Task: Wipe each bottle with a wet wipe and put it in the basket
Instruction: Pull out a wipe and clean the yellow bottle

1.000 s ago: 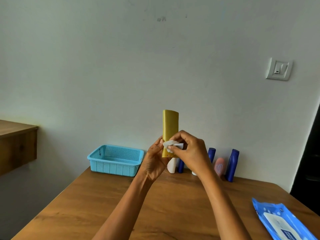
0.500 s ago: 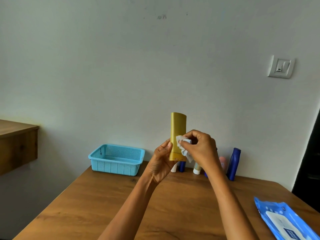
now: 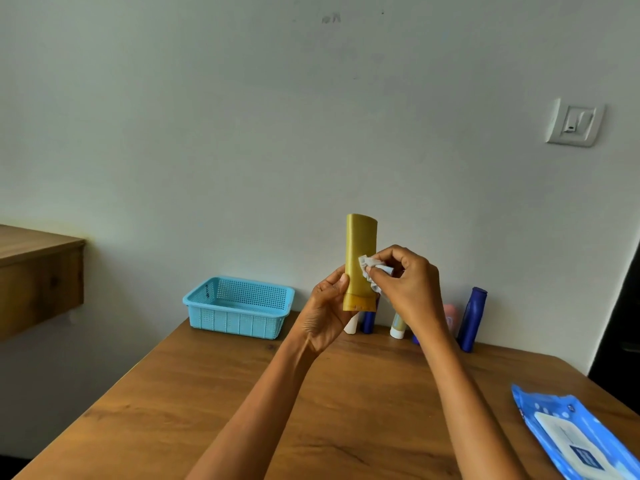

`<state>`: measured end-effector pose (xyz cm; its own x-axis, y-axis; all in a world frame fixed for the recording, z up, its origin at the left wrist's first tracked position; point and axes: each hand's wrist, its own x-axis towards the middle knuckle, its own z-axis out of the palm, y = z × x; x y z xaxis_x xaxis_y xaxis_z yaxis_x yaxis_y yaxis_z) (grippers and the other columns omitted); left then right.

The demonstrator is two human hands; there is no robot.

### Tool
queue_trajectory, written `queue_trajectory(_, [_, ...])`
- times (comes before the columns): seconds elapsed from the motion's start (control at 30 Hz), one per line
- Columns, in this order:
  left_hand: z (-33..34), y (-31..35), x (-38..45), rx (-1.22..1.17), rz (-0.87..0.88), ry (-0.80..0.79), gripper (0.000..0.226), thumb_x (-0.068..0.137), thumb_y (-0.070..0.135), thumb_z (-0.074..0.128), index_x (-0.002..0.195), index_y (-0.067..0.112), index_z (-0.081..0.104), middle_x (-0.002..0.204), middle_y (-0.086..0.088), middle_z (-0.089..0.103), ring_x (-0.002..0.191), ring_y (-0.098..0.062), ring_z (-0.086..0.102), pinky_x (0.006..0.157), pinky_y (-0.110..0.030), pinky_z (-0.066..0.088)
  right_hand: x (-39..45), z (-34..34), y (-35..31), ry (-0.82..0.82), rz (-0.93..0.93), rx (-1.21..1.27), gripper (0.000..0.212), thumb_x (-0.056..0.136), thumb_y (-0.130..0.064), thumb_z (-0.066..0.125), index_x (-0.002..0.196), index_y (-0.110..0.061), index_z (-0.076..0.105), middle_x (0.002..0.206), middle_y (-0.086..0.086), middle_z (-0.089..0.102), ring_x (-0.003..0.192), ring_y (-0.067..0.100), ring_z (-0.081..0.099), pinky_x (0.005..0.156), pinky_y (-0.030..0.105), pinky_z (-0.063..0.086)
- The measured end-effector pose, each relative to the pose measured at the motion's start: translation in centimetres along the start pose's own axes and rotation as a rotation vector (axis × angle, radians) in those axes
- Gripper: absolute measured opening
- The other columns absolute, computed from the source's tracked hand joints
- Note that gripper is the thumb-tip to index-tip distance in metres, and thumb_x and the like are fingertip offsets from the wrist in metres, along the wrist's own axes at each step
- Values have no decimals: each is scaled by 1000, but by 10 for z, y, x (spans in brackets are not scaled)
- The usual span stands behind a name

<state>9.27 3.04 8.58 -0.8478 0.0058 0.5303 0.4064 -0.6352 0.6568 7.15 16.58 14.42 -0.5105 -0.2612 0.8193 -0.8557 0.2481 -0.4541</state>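
Here we hold the yellow bottle (image 3: pixel 360 261) upright in the air above the wooden worktop (image 3: pixel 242 403), cap end down. Our left hand (image 3: pixel 327 315) grips its lower part, thumb curled against the near edge. Our right hand (image 3: pixel 408 285) pinches a crumpled white wet wipe (image 3: pixel 369 270) between thumb and fingertips and presses it on the bottle's right side. The bottle is smooth, flat-sided plastic with a rounded top and a slightly darker cap band; we can read no label on it.

The light blue basket (image 3: pixel 239 318), a perforated plastic tray with ribbed walls, stands at the far left of the worktop, against the wall.

Behind our hands other bottles stand in a row by the wall: a tall dark blue bottle (image 3: pixel 471 320) in full view, a pink one (image 3: pixel 450 317) mostly hidden by our right wrist, a white-capped tube (image 3: pixel 397 329), and two more of which only the bottoms show.

At the lower right lies a blue wipes pack (image 3: pixel 575 441), glossy film with a white flap, cut off by the frame; its print is too small to read.
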Motion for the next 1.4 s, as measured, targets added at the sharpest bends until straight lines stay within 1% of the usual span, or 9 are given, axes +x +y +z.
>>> queue_trajectory(0.27, [0,-1,-2,-21,5,0,65,65,27,85,120,6,58,104,-11,67,92,-22,67,79,-33,56,0,5,-1,109,34,29,28,79,-15,73,104,-10,61,96,-7,60,76,-1,56,59,-1,43])
queue_trajectory(0.37, [3,0,-2,-29,15,-4,68,66,26,84,122,5,53,103,-11,68,90,-22,68,76,-32,56,-2,7,-6,153,11,18,25,78,-16,73,98,-9,60,91,-9,58,72,-4,54,60,-1,42])
queue_trajectory(0.57, [-3,1,-4,-44,17,5,69,63,22,85,120,1,53,104,-13,68,91,-21,67,77,-32,56,2,-4,-10,-338,134,-21,11,76,-20,74,80,-19,64,78,-13,64,73,1,59,57,10,44])
queue_trajectory(0.67, [-4,-4,-4,-25,-6,20,66,66,27,84,120,3,55,105,-13,67,92,-21,66,78,-32,55,2,-4,-3,-201,132,-61,11,78,-18,72,81,-14,63,77,-8,63,68,0,57,51,6,43])
queue_trajectory(0.8, [-3,-3,-4,-28,-14,-5,54,71,27,79,119,8,63,111,-15,67,100,-28,65,87,-36,54,0,2,1,80,-14,-35,11,79,-14,72,85,-10,64,83,-5,64,69,-3,56,58,2,44])
queue_trajectory(1.0, [-7,-2,-5,-21,-21,29,54,69,25,81,115,3,62,106,-14,67,93,-21,66,79,-32,56,1,0,-6,-295,84,-55,8,77,-20,73,79,-17,65,77,-12,64,71,0,59,54,8,44])
queue_trajectory(1.27, [-9,-5,-7,-12,-65,-37,53,71,25,80,118,8,64,115,-18,65,103,-33,64,83,-36,54,-1,5,3,184,-27,-17,14,79,-13,72,88,-10,63,84,-7,62,69,-5,56,58,1,43])
queue_trajectory(1.33, [-10,-5,-7,-6,-79,-57,51,72,24,79,118,6,63,113,-18,65,102,-32,65,84,-37,54,0,6,-1,159,-62,11,15,78,-17,73,88,-12,63,84,-10,62,72,-4,57,59,4,45])
queue_trajectory(1.4, [-11,-4,-8,8,-72,-47,48,70,24,80,113,7,67,105,-13,68,94,-25,67,79,-34,55,1,5,-5,-12,-30,41,16,77,-22,75,88,-17,64,86,-10,65,76,-2,59,62,9,46])
